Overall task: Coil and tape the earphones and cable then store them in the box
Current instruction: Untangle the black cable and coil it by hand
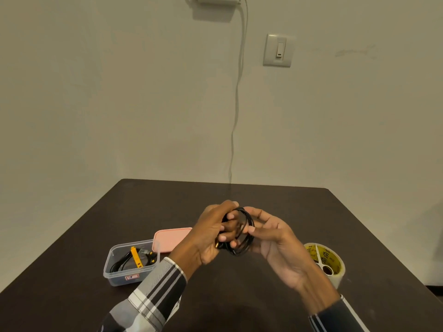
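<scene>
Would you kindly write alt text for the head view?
Two hands, left hand and right hand, hold a coiled black cable above a dark table. A clear box with its pink lid off sits left; a tape roll carrying scissors sits right.

We see a dim, warm-tinted room under soft, even light. The wall (119, 92) shades darker toward its left and right edges. The fixture (213, 0) at the top throws a faint shadow just below itself. The dark tabletop (311, 212) shows no glare. Wide-angle distortion splays its edges outward. The hands (239, 233) look slightly soft, the sleeves (155, 295) blurrier.
</scene>
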Demonstrator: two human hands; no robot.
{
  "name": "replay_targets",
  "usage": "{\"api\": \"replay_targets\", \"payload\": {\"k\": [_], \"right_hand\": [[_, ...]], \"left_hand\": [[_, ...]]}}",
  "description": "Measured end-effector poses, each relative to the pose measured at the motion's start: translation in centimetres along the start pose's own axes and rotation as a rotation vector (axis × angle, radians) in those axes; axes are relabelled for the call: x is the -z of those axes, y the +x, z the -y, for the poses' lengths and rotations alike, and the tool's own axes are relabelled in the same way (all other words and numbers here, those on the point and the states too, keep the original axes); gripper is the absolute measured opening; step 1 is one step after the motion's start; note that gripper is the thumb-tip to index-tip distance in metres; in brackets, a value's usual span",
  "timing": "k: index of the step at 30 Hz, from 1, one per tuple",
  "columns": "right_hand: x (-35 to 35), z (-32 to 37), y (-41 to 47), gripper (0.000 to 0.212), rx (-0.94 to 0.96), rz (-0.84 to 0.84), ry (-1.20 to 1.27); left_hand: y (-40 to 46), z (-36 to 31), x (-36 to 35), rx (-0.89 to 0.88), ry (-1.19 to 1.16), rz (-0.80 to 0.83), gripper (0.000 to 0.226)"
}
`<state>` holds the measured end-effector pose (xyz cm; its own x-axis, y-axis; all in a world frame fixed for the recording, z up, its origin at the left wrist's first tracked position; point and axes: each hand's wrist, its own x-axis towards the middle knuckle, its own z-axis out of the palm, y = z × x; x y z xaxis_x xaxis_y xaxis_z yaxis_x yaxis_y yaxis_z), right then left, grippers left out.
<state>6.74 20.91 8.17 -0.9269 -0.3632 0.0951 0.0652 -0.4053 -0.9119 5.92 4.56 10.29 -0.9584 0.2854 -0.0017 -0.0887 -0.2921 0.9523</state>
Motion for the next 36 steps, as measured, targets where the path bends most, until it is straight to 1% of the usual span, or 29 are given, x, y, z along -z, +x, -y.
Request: {"api": "replay_targets", "payload": {"k": [2, 4, 6, 8, 11, 14, 16, 19, 24, 26, 28, 29, 31, 33, 34, 36], "right_hand": [[-0.1, 0.2, -0.1, 0.061, -0.011, 0.000, 0.037], [-0.4, 0.3, -0.2, 0.062, -0.015, -0.012, 0.019], [-0.8, 0.1, -0.1, 0.061, -0.007, -0.062, -0.083], [-1.2, -0.3, -0.1, 0.051, 0.021, -0.148, -0.196], [-1.7, -0.5, -0.4, 0.044, 0.117, -0.236, -0.422], [-1.9, 0.1, -0.8, 0.043, 0.197, -0.243, -0.616], [-1.9, 0.9, -0.9, 0.041, 0.182, -0.215, -0.679], [-1.4, 2.1, -1.1, 0.040, 0.141, -0.172, -0.765], [0.1, 2.9, -1.1, 0.028, 0.142, -0.209, -0.889], [0.5, 2.8, -1.0, 0.027, 0.142, -0.194, -0.921], [0.7, 2.1, -0.8, 0.028, 0.117, -0.190, -0.881], [0.6, 1.6, -0.7, 0.028, 0.088, -0.183, -0.800], [0.1, 0.6, -0.7, 0.028, 0.015, -0.163, -0.527], [-0.5, -0.3, -0.6, 0.030, -0.036, -0.150, -0.240], [-0.7, -0.7, -0.6, 0.032, -0.042, -0.152, -0.144], [-1.0, -1.1, -0.5, 0.036, -0.033, -0.183, -0.049]], "left_hand": [[-0.2, 0.2, -0.3, -0.031, 0.075, -0.054, 0.039], [-0.3, 0.6, -0.6, -0.079, 0.187, -0.095, 0.038], [-0.3, 1.0, -0.9, -0.135, 0.296, -0.123, 0.038], [-0.3, 1.3, -1.1, -0.188, 0.358, -0.148, 0.040], [-0.3, 1.4, -1.2, -0.270, 0.356, -0.174, 0.043], [-0.1, 1.5, -0.8, -0.341, 0.351, -0.228, 0.040], [0.1, 1.6, -0.4, -0.342, 0.312, -0.251, 0.038], [0.2, 1.7, -0.3, -0.334, 0.255, -0.239, 0.037], [0.2, 1.7, -0.1, -0.357, 0.274, -0.264, 0.037], [0.3, 1.6, -0.2, -0.339, 0.192, -0.264, 0.038], [0.3, 1.5, -0.5, -0.282, 0.020, -0.254, 0.038], [0.4, 1.4, -0.6, -0.251, -0.066, -0.241, 0.038], [0.4, 1.4, -1.0, -0.214, -0.172, -0.231, 0.038], [0.4, 1.5, -1.2, -0.213, -0.197, -0.247, 0.038], [0.3, 1.5, -1.2, -0.227, -0.187, -0.262, 0.038], [0.4, 1.7, -1.1, -0.266, -0.124, -0.297, 0.039]]}}
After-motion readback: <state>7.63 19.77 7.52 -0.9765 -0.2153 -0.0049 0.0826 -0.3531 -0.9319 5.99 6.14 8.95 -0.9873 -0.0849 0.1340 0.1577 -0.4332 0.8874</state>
